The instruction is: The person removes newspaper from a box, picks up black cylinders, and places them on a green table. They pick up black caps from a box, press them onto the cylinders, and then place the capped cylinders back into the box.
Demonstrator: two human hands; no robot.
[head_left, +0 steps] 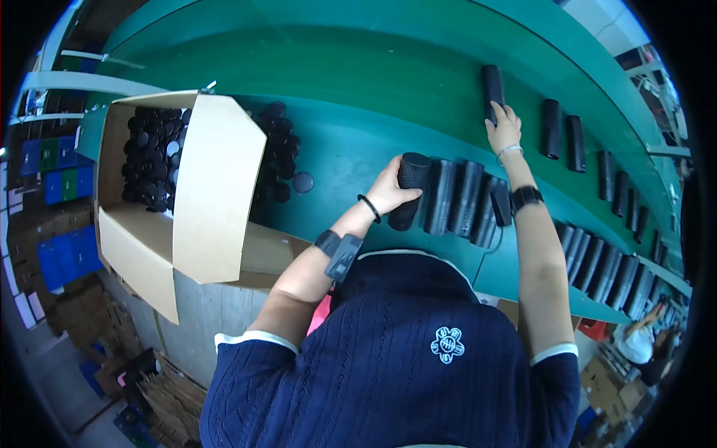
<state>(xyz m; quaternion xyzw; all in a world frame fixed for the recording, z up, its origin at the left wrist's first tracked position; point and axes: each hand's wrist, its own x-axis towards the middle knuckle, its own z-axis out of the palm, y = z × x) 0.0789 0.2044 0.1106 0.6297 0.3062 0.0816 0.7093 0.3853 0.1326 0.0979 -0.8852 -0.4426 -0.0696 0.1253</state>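
Note:
My left hand (388, 190) is closed around a black cylinder (415, 171) with a mesh-like surface, near the table's front edge. Three more dark textured cylinders (441, 196) stand in a row just right of it. Farther out, on the green belt (358, 71), my right hand (505, 127) has its fingers round the near end of another black cylinder (492, 84). That one lies lengthwise, pointing away from me. A black strap with a small device is on each of my forearms.
An open cardboard box (216, 187) full of black round caps (151, 157) stands at the left. Loose caps (281, 145) lie beside it. More cylinders (551, 128) lie along the belt, and others (605, 269) are rowed at the right. Another person (637, 345) is at far right.

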